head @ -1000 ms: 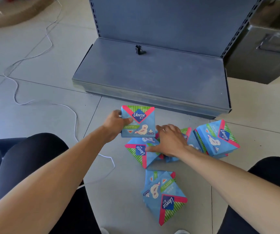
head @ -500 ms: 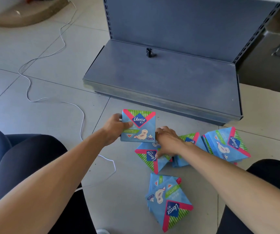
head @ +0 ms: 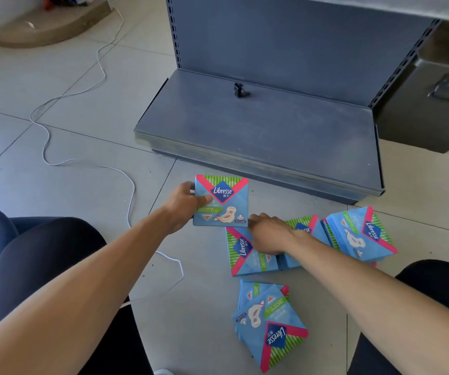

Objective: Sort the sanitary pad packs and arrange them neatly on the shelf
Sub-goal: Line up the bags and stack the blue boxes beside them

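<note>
Sanitary pad packs lie in a loose scatter on the tiled floor (head: 55, 136) in the lower middle of the frame, all blue with pink and green-striped corners. One upright pack (head: 221, 201) is lifted just in front of the shelf's front lip; the left hand (head: 182, 205) grips its left edge, thumb across the printed face and the other fingers curled behind. Directly below it a floor pack (head: 245, 253) lies flat, turned sideways. The right hand (head: 268, 234) sits over the upper right corner of that pack, its knuckles bent and fingers curled downward, their tips close to the lower right corner of the held pack; whether they pinch a pack or only press on one cannot be told. To the right of that hand another pack (head: 303, 228) is partly hidden by the wrist, and further right a tilted stack (head: 358, 234) leans at the edge of the group. Lowest in the frame, a near stack (head: 269, 320) of two or three packs lies fanned out.

Above the packs, the grey metal shelf (head: 258, 131) fills the upper middle, with a small black clip (head: 239, 90) near its back panel. A white cable (head: 47, 147) loops across the left of the floor. A dark metal box (head: 429, 104) stands at the upper right.
</note>
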`<state>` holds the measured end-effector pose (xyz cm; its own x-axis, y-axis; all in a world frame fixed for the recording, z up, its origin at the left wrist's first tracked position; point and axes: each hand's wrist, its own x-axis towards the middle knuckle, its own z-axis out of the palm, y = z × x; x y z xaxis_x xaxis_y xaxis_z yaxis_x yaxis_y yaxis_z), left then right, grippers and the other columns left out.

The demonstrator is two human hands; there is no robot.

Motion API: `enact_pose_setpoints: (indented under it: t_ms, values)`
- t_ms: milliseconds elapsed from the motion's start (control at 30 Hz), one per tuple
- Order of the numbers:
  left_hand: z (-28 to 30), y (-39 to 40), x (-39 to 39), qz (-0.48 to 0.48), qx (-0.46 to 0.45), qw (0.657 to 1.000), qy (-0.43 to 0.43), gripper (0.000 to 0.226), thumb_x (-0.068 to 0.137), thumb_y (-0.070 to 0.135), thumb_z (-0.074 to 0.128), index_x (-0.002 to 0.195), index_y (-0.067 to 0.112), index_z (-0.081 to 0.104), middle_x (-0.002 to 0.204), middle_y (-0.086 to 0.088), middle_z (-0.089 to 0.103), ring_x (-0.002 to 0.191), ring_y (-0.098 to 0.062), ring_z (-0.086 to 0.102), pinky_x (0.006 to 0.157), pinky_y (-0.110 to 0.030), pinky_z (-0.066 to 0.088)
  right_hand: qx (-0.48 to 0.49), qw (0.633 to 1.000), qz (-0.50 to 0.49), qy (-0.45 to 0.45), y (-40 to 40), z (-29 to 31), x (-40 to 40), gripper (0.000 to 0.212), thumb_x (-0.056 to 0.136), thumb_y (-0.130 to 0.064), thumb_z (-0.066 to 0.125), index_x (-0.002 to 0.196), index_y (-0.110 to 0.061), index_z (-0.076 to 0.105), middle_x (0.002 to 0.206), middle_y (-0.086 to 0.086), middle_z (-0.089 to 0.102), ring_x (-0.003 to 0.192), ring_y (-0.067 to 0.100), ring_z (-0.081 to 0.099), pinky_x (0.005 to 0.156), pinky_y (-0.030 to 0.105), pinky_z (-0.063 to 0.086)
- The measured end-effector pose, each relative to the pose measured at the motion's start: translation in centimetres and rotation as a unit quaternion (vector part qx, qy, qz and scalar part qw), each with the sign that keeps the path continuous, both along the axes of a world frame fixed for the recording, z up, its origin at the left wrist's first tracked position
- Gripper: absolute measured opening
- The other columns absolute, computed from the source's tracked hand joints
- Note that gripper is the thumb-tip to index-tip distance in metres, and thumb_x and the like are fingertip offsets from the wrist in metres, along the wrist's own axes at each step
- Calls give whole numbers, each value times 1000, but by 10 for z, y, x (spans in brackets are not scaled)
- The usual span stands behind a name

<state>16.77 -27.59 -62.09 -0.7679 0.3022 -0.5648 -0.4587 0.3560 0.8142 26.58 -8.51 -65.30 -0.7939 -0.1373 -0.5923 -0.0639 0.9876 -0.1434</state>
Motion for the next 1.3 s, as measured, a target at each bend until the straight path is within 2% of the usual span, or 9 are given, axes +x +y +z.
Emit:
enact_pose_setpoints:
  t_ms: [167, 267, 400, 600, 667, 800, 967, 1100, 1300]
  values:
    - [1, 3, -1, 0, 0, 1000, 8, 35, 94, 10, 60, 127, 3, 48, 117, -14, 64, 101, -28, 67, 91, -48, 55, 30, 998, 48, -13, 0, -5, 6, 83, 85, -62, 52, 145, -10, 29, 147, 10, 34, 132, 29, 36, 103, 42, 39]
    - [1, 2, -3, 1, -5, 1000, 8, 35, 94, 11, 61, 126, 5, 48, 117, -13, 64, 101, -28, 67, 92, -49, 55, 43, 996, 74, 18, -1, -8, 6, 98, 71, -72, 66, 142, -12, 33, 140, 9, 38, 126, 28, 40, 100, 41, 42]
    - [-3, -2, -5, 9, -1, 1000, 1, 36, 94, 11, 61, 127, 6, 47, 118, -14, 64, 102, -28, 67, 89, -46, 56, 9, 998, 49, 39, 0, -11, 1, 88, 67, -63, 77, 130, -9, 45, 125, 8, 44, 113, 26, 47, 92, 38, 45]
    - [-3, -7, -11, 73, 54, 995, -31, 40, 93, 6, 61, 129, -1, 46, 120, -18, 64, 97, -31, 67, 94, -51, 53, -183, 973, -127, -59, 22, 11, -13, 60, 64, -49, 85, 108, -18, 60, 107, -3, 66, 95, 20, 62, 87, 38, 52]
    - [-1, -8, -16, 94, 83, 991, -36, 39, 93, 2, 59, 129, -7, 46, 121, -23, 62, 99, -36, 65, 98, -55, 49, -292, 932, -191, -97, 36, 22, -7, 46, 72, -37, 85, 104, -14, 62, 105, 0, 71, 96, 23, 67, 90, 40, 54]
    - [-5, -5, -20, 95, 73, 992, -32, 38, 92, 0, 59, 128, -6, 47, 119, -23, 63, 102, -39, 64, 97, -56, 49, -529, 757, -362, -122, 45, 37, 10, 36, 79, -12, 75, 113, -8, 64, 112, 10, 72, 99, 27, 70, 87, 39, 57]
    - [-20, 9, -13, 32, 40, 998, -41, 42, 91, 2, 62, 130, -2, 45, 122, -22, 63, 102, -37, 66, 94, -54, 52, -613, 612, -499, -9, 47, 35, 19, 24, 81, -13, 68, 104, -9, 64, 99, 11, 75, 83, 24, 73, 73, 35, 61]
    - [-18, 28, -6, -9, 40, 999, -33, 38, 92, 2, 62, 127, -1, 46, 120, -22, 63, 104, -37, 66, 93, -54, 53, -601, 551, -573, 83, 52, 28, 28, 37, 73, -24, 76, 105, -13, 62, 105, 11, 74, 92, 30, 70, 85, 44, 55]
    - [-16, 61, 14, -66, 65, 995, -36, 32, 94, -4, 55, 125, -5, 47, 118, -25, 63, 99, -38, 66, 92, -54, 52, -569, 526, -614, 149, 56, 29, 47, 37, 88, -24, 70, 118, -11, 52, 98, 3, 75, 88, 24, 73, 83, 43, 58]
